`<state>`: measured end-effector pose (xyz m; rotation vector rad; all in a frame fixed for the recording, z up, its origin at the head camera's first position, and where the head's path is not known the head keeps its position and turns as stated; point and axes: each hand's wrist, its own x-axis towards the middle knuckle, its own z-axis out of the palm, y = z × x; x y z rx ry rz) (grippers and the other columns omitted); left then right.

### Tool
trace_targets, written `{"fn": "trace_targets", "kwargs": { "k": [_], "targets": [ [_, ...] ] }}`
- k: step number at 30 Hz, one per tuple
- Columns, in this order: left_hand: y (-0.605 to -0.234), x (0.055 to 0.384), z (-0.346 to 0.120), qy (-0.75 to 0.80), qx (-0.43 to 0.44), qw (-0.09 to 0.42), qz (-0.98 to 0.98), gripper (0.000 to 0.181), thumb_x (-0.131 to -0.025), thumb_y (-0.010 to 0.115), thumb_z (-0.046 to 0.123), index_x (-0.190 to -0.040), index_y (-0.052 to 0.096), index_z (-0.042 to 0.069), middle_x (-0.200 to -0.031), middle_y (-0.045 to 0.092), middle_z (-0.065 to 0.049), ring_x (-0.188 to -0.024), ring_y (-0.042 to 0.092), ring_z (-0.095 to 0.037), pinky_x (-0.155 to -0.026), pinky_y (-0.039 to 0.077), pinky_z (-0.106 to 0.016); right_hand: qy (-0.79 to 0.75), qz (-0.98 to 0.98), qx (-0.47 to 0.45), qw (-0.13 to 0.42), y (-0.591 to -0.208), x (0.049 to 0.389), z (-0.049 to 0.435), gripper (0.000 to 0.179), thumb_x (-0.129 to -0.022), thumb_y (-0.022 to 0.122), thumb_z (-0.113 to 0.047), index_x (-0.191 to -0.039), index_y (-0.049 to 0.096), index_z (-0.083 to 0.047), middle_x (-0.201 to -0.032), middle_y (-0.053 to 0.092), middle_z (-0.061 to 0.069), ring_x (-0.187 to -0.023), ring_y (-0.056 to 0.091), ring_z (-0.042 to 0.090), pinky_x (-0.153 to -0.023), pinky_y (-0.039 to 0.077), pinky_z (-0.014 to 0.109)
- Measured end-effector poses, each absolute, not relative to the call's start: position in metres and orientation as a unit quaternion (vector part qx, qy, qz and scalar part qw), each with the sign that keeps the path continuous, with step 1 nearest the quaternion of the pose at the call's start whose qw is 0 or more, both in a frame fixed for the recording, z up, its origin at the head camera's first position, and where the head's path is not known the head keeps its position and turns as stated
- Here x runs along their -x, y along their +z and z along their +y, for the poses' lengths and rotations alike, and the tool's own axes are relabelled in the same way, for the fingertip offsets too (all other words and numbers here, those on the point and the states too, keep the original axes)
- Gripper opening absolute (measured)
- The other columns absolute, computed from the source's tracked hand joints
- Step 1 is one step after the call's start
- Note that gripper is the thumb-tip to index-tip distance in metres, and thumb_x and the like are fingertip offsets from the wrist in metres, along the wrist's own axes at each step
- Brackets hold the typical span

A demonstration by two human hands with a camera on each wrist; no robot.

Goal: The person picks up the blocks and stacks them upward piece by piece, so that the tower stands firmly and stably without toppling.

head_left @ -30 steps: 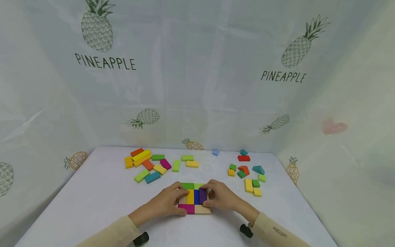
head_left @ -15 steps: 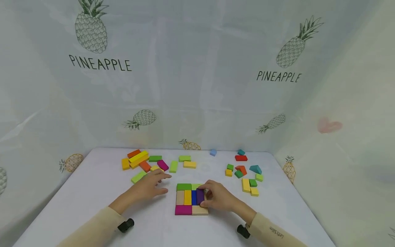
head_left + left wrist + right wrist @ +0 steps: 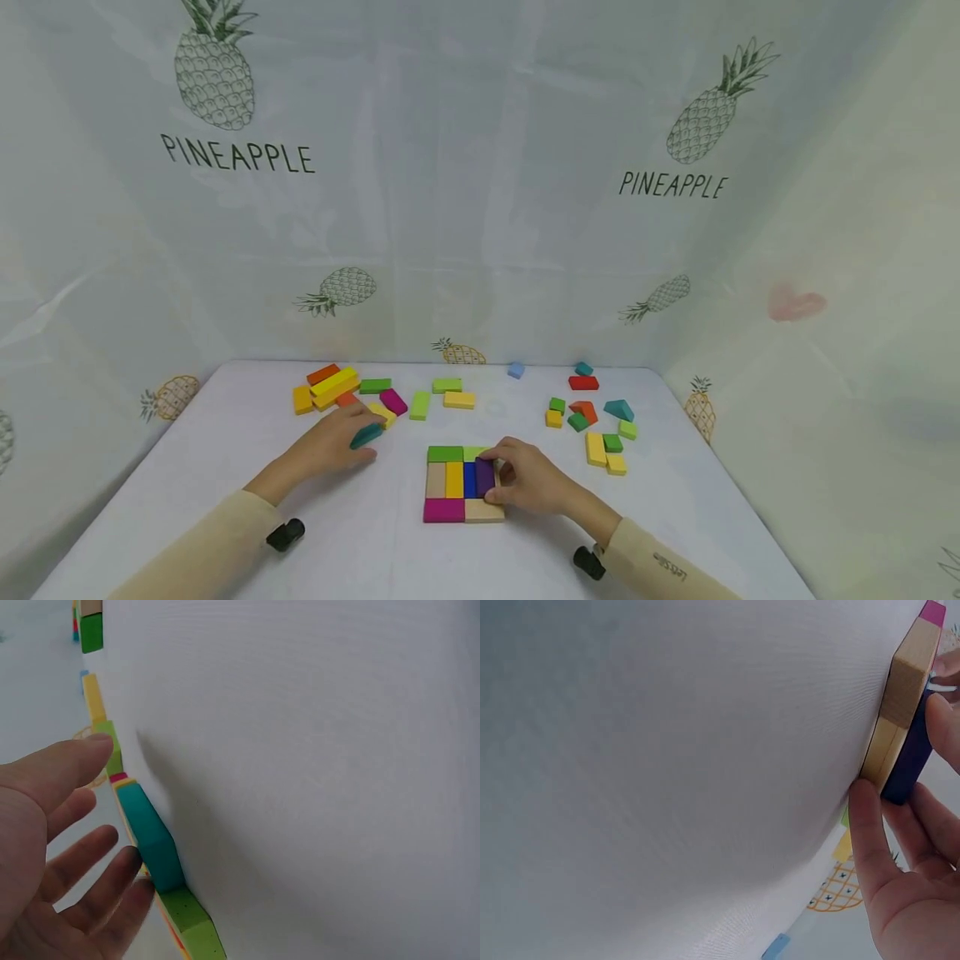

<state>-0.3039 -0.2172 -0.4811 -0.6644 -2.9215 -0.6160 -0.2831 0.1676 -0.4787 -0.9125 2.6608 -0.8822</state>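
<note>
My right hand (image 3: 530, 479) pinches a dark purple block (image 3: 485, 477) by its two ends, thumb at the near end and a finger at the far end. In the right wrist view this purple block (image 3: 909, 761) lies over the right side of a flat block layout, above pale wooden blocks (image 3: 911, 679). The layout also has a magenta block (image 3: 444, 510), a yellow block (image 3: 454, 480), a blue block (image 3: 470, 480) and a green block (image 3: 446, 454). My left hand (image 3: 322, 446) reaches around a teal block (image 3: 366, 436), thumb and fingers spread apart, fingertips right at its side.
Loose blocks lie at the back left, among them a long yellow block (image 3: 335, 385) and a magenta block (image 3: 393, 402). More sit on the right, with a red block (image 3: 583, 383) and a teal triangular block (image 3: 619, 409). A pineapple-print curtain (image 3: 465, 208) hangs behind the white table (image 3: 360, 550).
My left hand has left the layout's left side and moved left and away to the teal block. The right hand keeps its grip on the purple block.
</note>
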Motion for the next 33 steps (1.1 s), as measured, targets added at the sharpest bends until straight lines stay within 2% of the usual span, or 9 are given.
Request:
{"fn": "trace_targets", "kwargs": {
  "k": [11, 14, 22, 26, 29, 33],
  "targets": [
    [-0.489, 0.299, -0.217, -0.223, 0.197, 0.045, -0.954, 0.047, -0.090, 0.085, 0.018, -0.135, 0.071, 0.013, -0.140, 0.062, -0.017, -0.124, 0.059, -0.038, -0.103, 0.055, -0.061, -0.297, 0.900, 0.305, 0.097, -0.479, 0.283, 0.167, 0.055, -0.093, 0.085, -0.031, -0.141, 0.066, -0.012, -0.118, 0.063, -0.003, -0.100, 0.062, 0.014, -0.089, 0.059, 0.027],
    [-0.491, 0.300, -0.220, -0.233, 0.192, 0.044, -0.952, 0.049, -0.089, 0.086, 0.016, -0.135, 0.071, 0.014, -0.141, 0.061, -0.018, -0.122, 0.058, -0.038, -0.101, 0.057, -0.060, -0.294, 0.901, 0.304, 0.096, -0.480, 0.283, 0.167, 0.055, -0.093, 0.085, -0.031, -0.141, 0.067, -0.013, -0.118, 0.063, -0.003, -0.100, 0.062, 0.013, -0.089, 0.059, 0.027],
    [-0.487, 0.300, -0.227, -0.257, 0.177, 0.021, -0.950, 0.059, -0.086, 0.089, 0.020, -0.139, 0.068, 0.007, -0.134, 0.062, -0.015, -0.105, 0.059, -0.025, -0.095, 0.061, -0.050, -0.294, 0.902, 0.302, 0.097, -0.481, 0.284, 0.167, 0.055, -0.093, 0.085, -0.032, -0.141, 0.067, -0.013, -0.118, 0.063, -0.004, -0.100, 0.062, 0.012, -0.089, 0.058, 0.026],
    [-0.486, 0.301, -0.227, -0.259, 0.178, 0.000, -0.949, 0.060, -0.086, 0.089, 0.019, -0.140, 0.067, 0.005, -0.121, 0.064, -0.010, -0.099, 0.057, -0.021, -0.088, 0.060, -0.040, -0.296, 0.900, 0.304, 0.098, -0.480, 0.283, 0.166, 0.055, -0.093, 0.085, -0.031, -0.141, 0.066, -0.011, -0.119, 0.064, -0.003, -0.100, 0.062, 0.012, -0.089, 0.058, 0.026],
    [-0.487, 0.303, -0.227, -0.258, 0.180, -0.006, -0.949, 0.060, -0.086, 0.090, 0.020, -0.139, 0.067, 0.004, -0.112, 0.063, -0.007, -0.093, 0.055, -0.019, -0.079, 0.055, -0.033, -0.296, 0.900, 0.303, 0.099, -0.480, 0.283, 0.166, 0.055, -0.093, 0.085, -0.030, -0.141, 0.066, -0.011, -0.119, 0.064, -0.003, -0.099, 0.062, 0.012, -0.089, 0.058, 0.026],
    [-0.487, 0.302, -0.225, -0.265, 0.176, -0.007, -0.948, 0.060, -0.084, 0.092, 0.022, -0.136, 0.068, 0.003, -0.114, 0.062, -0.009, -0.091, 0.055, -0.018, -0.077, 0.054, -0.031, -0.294, 0.902, 0.302, 0.099, -0.480, 0.284, 0.166, 0.055, -0.093, 0.085, -0.030, -0.141, 0.066, -0.011, -0.119, 0.064, -0.003, -0.099, 0.062, 0.013, -0.088, 0.058, 0.025]
  ]
}}
